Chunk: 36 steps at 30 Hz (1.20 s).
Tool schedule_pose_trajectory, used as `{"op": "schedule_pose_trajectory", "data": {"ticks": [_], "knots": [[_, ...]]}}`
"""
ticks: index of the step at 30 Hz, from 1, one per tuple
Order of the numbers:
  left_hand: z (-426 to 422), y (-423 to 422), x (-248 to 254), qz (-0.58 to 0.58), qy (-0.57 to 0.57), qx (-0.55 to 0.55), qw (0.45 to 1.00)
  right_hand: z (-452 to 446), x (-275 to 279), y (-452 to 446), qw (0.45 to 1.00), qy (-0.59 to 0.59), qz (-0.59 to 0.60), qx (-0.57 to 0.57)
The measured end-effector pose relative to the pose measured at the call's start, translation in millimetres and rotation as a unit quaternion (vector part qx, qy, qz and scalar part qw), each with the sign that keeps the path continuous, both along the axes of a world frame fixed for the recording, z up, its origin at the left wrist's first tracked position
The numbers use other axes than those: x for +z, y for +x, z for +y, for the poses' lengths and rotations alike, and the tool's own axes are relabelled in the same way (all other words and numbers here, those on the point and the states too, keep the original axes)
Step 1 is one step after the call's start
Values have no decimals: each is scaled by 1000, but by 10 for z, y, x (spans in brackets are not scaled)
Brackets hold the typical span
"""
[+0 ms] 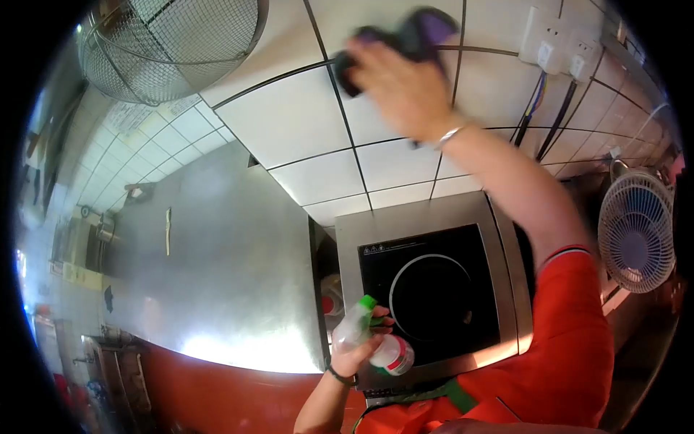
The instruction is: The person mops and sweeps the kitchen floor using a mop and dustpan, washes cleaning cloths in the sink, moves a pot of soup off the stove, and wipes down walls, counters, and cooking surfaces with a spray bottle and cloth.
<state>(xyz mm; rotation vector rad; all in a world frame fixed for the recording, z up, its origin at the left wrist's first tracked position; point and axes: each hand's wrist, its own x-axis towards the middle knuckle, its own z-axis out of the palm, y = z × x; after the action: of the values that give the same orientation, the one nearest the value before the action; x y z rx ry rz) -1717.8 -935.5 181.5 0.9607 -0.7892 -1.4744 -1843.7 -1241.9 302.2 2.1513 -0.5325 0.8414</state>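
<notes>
My right hand (pixel 405 90) is pressed on a dark cloth with purple patches (pixel 434 30) against the white wall tiles (pixel 289 119), its fingers blurred and bent over the cloth. Lower down, over the front left of the black cooktop (pixel 448 246), my left hand (pixel 358 351) is wrapped round a clear spray bottle (pixel 350 329) with a green part at its top. A white container with a red and white label (pixel 395 354) shows right beside that hand; how it joins the bottle is unclear.
To the left stands a steel worktop (pixel 224 267) with a thin light-coloured strip (pixel 168 231) on it. A mesh strainer (pixel 173 43) hangs at the upper left. Sockets (pixel 546 43) with cables are on the wall, upper right. A fan (pixel 636 231) stands at the far right.
</notes>
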Motion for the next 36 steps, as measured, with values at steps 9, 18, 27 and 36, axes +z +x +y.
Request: {"op": "schedule_pose_trajectory", "data": {"ticks": [9,18,27,36], "knots": [[613,305,66,63,-48,87,993,-46,-1603,-385,852,291,434,33],[608,381,-81,7,-44,64,997,283,-1085,1508,941,237,212,120],[510,622,-239,18,-30,139,990,228,-1068,126,874,236,423,-41],[-1282,970,90,-74,-62,224,970,96,-377,-399,985,52,163,-23]]}}
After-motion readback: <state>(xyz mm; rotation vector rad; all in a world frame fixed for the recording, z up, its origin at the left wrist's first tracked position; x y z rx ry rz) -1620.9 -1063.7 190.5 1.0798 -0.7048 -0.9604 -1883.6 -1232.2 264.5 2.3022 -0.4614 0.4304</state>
